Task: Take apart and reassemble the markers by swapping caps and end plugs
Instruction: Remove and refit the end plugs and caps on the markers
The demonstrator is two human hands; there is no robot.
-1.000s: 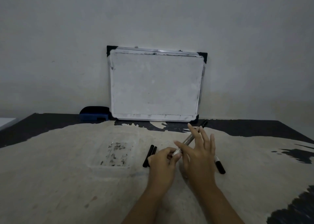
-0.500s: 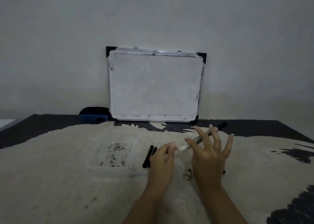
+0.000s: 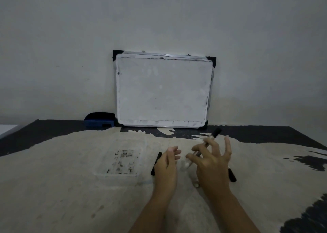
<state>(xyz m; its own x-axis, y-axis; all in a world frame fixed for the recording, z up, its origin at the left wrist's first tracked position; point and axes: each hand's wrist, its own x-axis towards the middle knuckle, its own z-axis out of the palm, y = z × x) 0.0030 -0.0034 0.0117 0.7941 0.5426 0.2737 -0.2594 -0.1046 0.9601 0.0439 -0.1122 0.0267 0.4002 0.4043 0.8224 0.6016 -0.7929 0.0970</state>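
My right hand [image 3: 212, 163] holds a marker [image 3: 203, 147] tilted, its black cap [image 3: 217, 132] pointing up and away, with the other fingers spread. The marker's pale lower end points toward my left hand [image 3: 168, 163], which hovers just left of it with fingers loosely curled and nothing visible in them. A small pale end plug [image 3: 196, 184] lies on the table below my right hand. Two black marker pieces [image 3: 156, 162] lie side by side, partly hidden behind my left hand. Another marker [image 3: 232, 175] with a black cap lies right of my right hand.
A clear plastic tray [image 3: 122, 162] with dark specks sits left of my hands. A whiteboard [image 3: 163, 91] leans on the wall at the back, a blue-black eraser [image 3: 100, 120] beside it. The table [image 3: 70, 188] is covered in worn pale and black patches.
My hands have pulled apart at the marker's lower end. A small end plug now lies on the table. My right hand lifted the marker and spread its fingers.
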